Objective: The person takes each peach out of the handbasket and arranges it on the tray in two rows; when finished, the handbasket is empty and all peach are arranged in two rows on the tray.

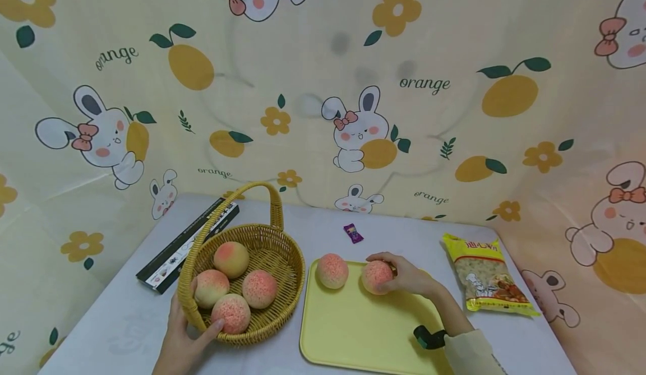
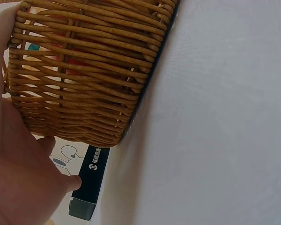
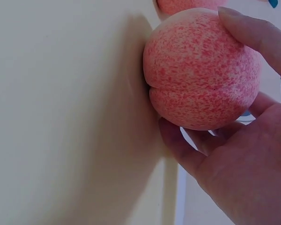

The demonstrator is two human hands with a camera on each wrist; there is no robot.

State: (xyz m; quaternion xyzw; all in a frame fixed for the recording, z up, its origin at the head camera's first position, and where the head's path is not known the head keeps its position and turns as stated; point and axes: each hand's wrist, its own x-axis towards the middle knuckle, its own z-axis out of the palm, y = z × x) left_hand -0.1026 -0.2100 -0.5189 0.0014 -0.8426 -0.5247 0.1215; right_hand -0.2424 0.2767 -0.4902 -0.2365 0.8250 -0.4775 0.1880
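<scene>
On the left stands a wicker basket (image 1: 282,251) with a tall arched handle, holding several peaches (image 1: 259,288). My left hand (image 1: 184,338) grips the basket's near left rim, thumb over the edge; the left wrist view shows the woven side (image 2: 84,70) beside that hand (image 2: 23,164). My right hand (image 1: 406,277) holds a speckled pink peach (image 1: 377,277) at the back of a yellow tray (image 1: 363,336). In the right wrist view, thumb and fingers of the hand (image 3: 253,154) curl round this peach (image 3: 201,70). Another peach (image 1: 332,271) sits on the tray to its left.
Behind the basket lies a long black box (image 1: 166,271). A small purple wrapped candy (image 1: 353,233) is at the back of the white table (image 1: 126,319). Right of the tray lies a yellow food packet (image 1: 487,277). A patterned cloth (image 1: 303,83) hangs behind.
</scene>
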